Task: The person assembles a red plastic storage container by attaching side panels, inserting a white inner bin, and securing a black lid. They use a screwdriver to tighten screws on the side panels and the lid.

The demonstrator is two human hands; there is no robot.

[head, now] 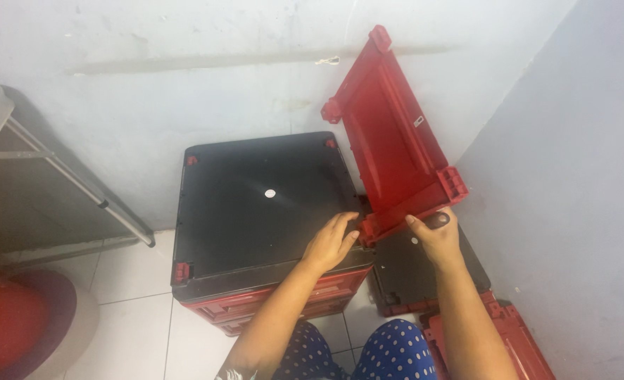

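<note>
Hands (333,243) (435,236) grip red panel (393,141) btwn black-topped box (255,204) & wall (558,176)

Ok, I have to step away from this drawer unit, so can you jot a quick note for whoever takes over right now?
Left hand rests on the black top panel of the red drawer unit, at its right edge.
Right hand grips the lower end of the red side panel, held tilted at that edge.
A second black panel and more red parts lie on the floor to the right.
Done: top panel sits on the unit.
Left: side panel is not seated.
</note>
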